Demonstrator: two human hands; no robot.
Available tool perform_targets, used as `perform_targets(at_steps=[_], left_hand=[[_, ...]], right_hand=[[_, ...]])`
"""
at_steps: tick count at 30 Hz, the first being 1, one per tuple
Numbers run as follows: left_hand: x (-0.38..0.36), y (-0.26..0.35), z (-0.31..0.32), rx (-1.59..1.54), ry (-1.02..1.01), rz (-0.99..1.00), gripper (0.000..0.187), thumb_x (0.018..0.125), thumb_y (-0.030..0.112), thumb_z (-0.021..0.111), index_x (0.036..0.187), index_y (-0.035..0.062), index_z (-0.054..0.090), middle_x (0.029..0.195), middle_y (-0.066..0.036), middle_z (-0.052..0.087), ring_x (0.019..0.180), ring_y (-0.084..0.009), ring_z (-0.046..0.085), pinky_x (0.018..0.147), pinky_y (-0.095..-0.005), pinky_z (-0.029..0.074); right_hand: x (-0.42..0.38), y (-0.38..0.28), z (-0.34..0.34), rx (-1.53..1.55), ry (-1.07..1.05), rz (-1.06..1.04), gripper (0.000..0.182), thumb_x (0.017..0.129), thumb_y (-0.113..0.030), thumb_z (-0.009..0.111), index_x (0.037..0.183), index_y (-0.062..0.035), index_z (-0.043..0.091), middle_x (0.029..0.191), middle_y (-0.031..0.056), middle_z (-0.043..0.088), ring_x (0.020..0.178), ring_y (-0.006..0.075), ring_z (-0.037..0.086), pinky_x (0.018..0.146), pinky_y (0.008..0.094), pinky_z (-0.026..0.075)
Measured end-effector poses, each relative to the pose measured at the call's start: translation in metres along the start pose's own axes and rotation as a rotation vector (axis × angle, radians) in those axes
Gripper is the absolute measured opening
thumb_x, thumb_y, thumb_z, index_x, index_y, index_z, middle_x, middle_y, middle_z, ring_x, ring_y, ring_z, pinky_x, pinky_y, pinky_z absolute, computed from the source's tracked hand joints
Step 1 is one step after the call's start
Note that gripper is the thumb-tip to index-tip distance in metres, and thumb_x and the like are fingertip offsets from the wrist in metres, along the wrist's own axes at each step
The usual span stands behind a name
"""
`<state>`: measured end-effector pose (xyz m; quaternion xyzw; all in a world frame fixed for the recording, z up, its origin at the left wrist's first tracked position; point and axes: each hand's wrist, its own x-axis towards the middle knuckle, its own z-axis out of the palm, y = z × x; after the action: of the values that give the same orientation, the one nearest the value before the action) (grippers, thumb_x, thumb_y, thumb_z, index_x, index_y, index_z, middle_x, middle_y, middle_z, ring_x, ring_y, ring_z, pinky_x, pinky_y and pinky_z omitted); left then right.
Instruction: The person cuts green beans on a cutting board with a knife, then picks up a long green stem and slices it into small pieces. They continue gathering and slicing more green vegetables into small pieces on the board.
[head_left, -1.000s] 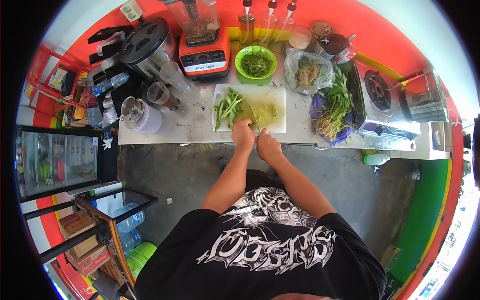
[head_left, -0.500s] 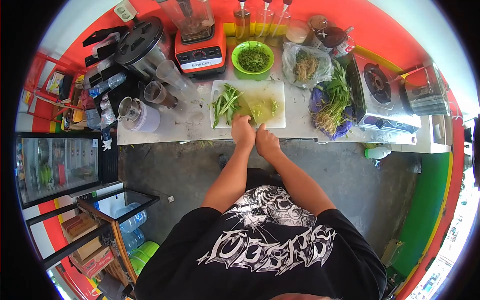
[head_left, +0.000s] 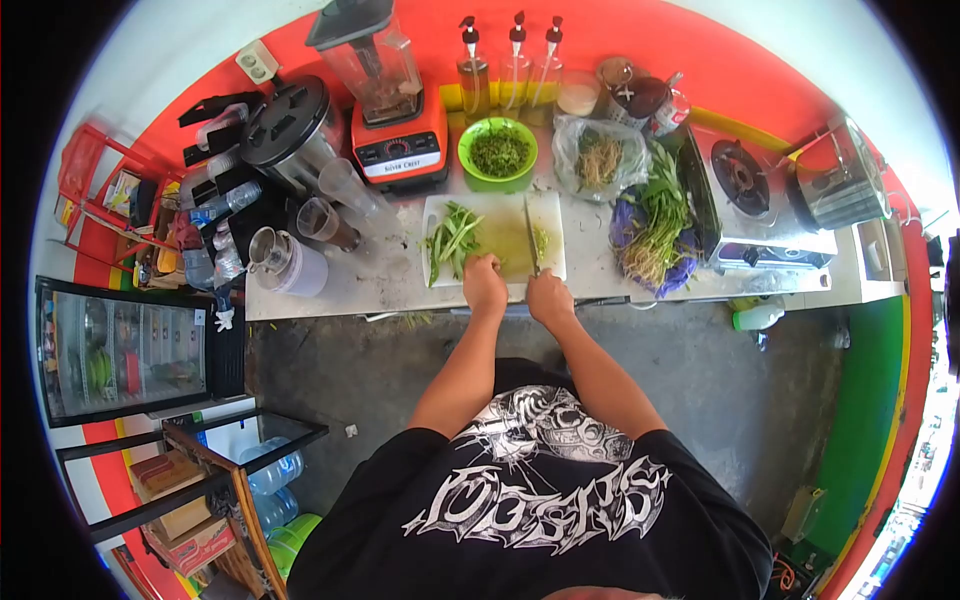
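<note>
My right hand (head_left: 549, 298) is wrapped round the handle of a knife (head_left: 532, 236), whose blade points away from me over the right part of the white cutting board (head_left: 432, 208). Small chopped green pieces (head_left: 541, 243) lie beside the blade. My left hand (head_left: 485, 283) is closed at the board's front edge, near the long green leaves (head_left: 455, 236) on its left part; what its fingers hold, if anything, is hidden. Behind the board stands a green bowl (head_left: 499, 182) filled with chopped greens.
A red blender (head_left: 400, 145) and plastic cups (head_left: 322, 222) stand at the left. To the right are a plastic bag with roots (head_left: 600, 160), a bunch of rooted greens (head_left: 655, 225) and a gas stove (head_left: 740, 180). Pump bottles (head_left: 515, 75) line the back.
The knife has moved right, away from the leaves, and its blade now points more nearly straight ahead. My hands have moved apart. The camera view has shifted slightly.
</note>
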<state>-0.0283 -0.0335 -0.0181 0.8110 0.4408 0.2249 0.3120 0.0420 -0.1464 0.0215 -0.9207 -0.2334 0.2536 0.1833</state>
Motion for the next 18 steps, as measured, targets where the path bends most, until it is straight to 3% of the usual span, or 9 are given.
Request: perform_targets(at_steps=[8,18], left_hand=[[0.0,0.009,0.01,-0.032,-0.059,0.123,0.011,0.085,0.004,0.064,0.09,0.0076,0.072,0.095,-0.014,0.063,0.096,-0.0373,0.062,0.08,-0.047,0.05],[-0.011,0.001,0.004,-0.093,-0.062,0.223,0.012,0.086,0.0,0.062,0.091,0.002,0.072,0.092,-0.017,0.064,0.09,-0.0395,0.063,0.079,-0.047,0.05]], right_hand=[[-0.008,-0.002,-0.01,0.098,0.129,-0.065,0.042,0.099,-0.034,0.055,0.097,0.0074,0.063,0.094,0.0337,0.069,0.094,0.0509,0.066,0.085,0.055,0.053],[-0.025,-0.015,0.001,-0.217,-0.126,-0.03,0.036,0.103,-0.03,0.05,0.115,0.0046,0.053,0.103,0.0277,0.071,0.099,0.0431,0.07,0.087,0.0519,0.055]])
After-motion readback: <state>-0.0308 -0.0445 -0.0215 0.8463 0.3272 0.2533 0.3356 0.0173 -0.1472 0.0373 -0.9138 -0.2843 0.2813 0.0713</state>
